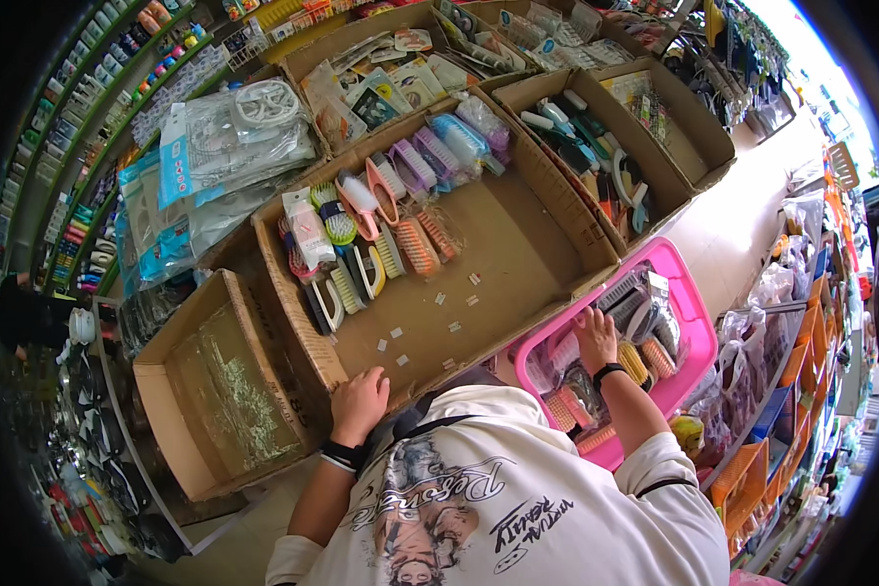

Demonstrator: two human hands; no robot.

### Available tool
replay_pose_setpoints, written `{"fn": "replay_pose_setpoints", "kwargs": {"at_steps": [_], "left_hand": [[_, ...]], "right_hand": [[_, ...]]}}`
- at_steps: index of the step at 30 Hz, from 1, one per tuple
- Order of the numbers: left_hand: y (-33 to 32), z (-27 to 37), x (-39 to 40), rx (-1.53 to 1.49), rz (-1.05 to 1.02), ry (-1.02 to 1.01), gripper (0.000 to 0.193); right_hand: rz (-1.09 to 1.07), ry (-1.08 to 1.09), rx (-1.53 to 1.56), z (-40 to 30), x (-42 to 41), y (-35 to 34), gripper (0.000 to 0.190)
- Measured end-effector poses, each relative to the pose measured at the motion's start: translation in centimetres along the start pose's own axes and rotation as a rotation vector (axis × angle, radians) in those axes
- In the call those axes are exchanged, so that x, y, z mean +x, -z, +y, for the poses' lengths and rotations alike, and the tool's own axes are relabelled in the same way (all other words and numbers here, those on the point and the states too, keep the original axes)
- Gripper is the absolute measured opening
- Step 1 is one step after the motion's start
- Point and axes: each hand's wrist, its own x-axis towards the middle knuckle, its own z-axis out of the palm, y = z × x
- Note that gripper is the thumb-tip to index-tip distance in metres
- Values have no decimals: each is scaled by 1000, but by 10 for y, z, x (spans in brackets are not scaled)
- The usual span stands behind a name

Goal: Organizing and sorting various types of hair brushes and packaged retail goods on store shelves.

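My left hand [360, 404] rests on the near-left corner of a large cardboard box [557, 198], its thumb apart from the fingers. Inside that box, scrubbing brushes stand in rows toward the far and left sides: purple brushes [412, 165], a pink-handled brush [357, 201], an orange-bristled brush [416, 246] and a green round brush [332, 214]. My right hand [595, 340] reaches into a pink plastic tub [692, 329] among more brushes, next to a pale pink brush [562, 351]. Whether its fingers hold anything is unclear. A yellow-bristled brush [632, 364] lies beside my right wrist.
Small paper tags [439, 299] lie on the box floor. A smaller cardboard box [190, 425] adjoins on the left. Bagged goods [220, 146] are piled at the far left. Another box of brushes [586, 146] stands at the far right, and orange baskets [740, 469] line the right side.
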Motion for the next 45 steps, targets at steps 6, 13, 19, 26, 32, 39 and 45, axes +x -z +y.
{"fn": "replay_pose_setpoints", "kwargs": {"at_steps": [6, 13, 19, 26, 32, 39, 45], "left_hand": [[7, 7, 0, 28, -22, 14, 20], [7, 4, -3, 48, -16, 23, 21], [3, -1, -4, 30, -1, 16, 23], [7, 5, -1, 55, -10, -10, 20], [-2, -6, -3, 27, -10, -5, 21], [8, 6, 0, 74, -89, 28, 27], [3, 2, -7, 50, -37, 50, 26]], "right_hand": [[-135, -35, 128, 0, -15, -17, 26], [-333, 209, 187, 25, -7, 46, 41], [-662, 34, 308, 62, 14, 162, 43], [-502, 47, 1006, 83, 68, 222, 35], [-396, -125, 1388, 27, 164, 208, 36], [-332, -385, 852, -21, 237, 78, 51], [-254, -514, 848, -96, 237, 89, 59]]}}
